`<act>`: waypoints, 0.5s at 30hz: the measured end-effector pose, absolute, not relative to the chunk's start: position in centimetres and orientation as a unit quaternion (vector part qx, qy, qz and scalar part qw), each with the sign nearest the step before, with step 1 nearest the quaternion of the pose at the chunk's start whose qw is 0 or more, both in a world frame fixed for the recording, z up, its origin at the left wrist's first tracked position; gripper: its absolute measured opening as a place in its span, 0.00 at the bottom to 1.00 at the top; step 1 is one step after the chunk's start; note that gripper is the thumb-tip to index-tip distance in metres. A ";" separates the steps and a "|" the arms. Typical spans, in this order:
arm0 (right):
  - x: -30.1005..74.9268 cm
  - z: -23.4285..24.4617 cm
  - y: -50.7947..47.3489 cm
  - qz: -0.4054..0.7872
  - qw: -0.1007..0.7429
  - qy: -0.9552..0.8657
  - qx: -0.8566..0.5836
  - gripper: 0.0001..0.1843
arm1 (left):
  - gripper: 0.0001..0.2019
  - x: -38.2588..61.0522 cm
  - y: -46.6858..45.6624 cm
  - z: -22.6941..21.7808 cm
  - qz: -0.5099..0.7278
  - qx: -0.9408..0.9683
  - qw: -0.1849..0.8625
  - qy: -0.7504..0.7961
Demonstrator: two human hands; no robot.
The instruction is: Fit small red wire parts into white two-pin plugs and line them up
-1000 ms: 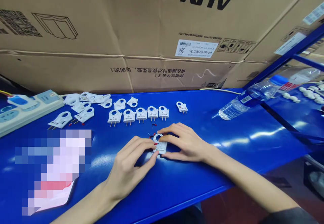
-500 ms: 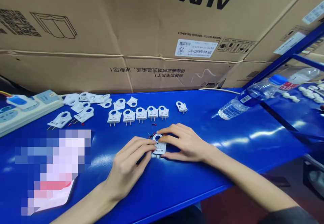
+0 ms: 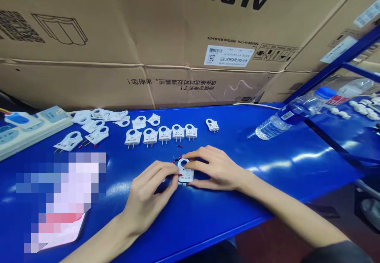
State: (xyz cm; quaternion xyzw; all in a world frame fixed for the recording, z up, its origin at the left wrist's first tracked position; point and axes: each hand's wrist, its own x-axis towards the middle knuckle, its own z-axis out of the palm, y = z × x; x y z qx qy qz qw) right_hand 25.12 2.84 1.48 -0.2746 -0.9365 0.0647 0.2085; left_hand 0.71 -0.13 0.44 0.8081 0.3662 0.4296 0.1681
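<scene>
So I've got this little white plug (image 3: pixel 185 170) flat on the blue surface (image 3: pixel 267 168), right between my hands. My left hand (image 3: pixel 148 199) pinches its left edge with thumb and fingertips, where the tiny red bits sit; my right hand (image 3: pixel 215 168) is pressed down on its right side, fingers curled over the top. A row of plugs (image 3: pixel 162 135) sits just behind, and a water bottle (image 3: pixel 292 112) lies well off right

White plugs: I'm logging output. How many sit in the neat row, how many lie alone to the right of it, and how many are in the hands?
Row plugs: 5
Lone plug: 1
Held plug, between left hand and right hand: 1
Total: 7
</scene>
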 end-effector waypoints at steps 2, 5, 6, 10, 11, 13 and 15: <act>25.1 1.4 2.8 0.065 0.213 -0.936 -0.273 0.19 | 0.06 0.6 -0.2 0.4 0.426 0.804 0.174 0.375; 25.1 1.4 2.8 0.065 0.213 -0.936 -0.272 0.19 | 0.06 0.6 -0.3 0.5 0.419 0.802 0.181 0.385; 25.1 1.4 2.8 0.065 0.211 -0.937 -0.272 0.19 | 0.06 0.5 -0.3 0.5 0.416 0.803 0.182 0.387; 25.1 1.5 2.8 0.064 0.209 -0.940 -0.263 0.19 | 0.07 0.4 -0.2 0.4 0.404 0.817 0.160 0.379; 25.1 1.4 2.9 0.065 0.205 -0.941 -0.261 0.19 | 0.07 0.3 -0.2 0.4 0.402 0.821 0.153 0.375; 25.2 1.4 2.9 0.069 0.194 -0.942 -0.264 0.20 | 0.08 0.3 -0.1 0.3 0.399 0.827 0.147 0.368; 25.2 1.5 2.9 0.071 0.186 -0.942 -0.270 0.20 | 0.07 0.3 0.0 0.3 0.399 0.826 0.153 0.367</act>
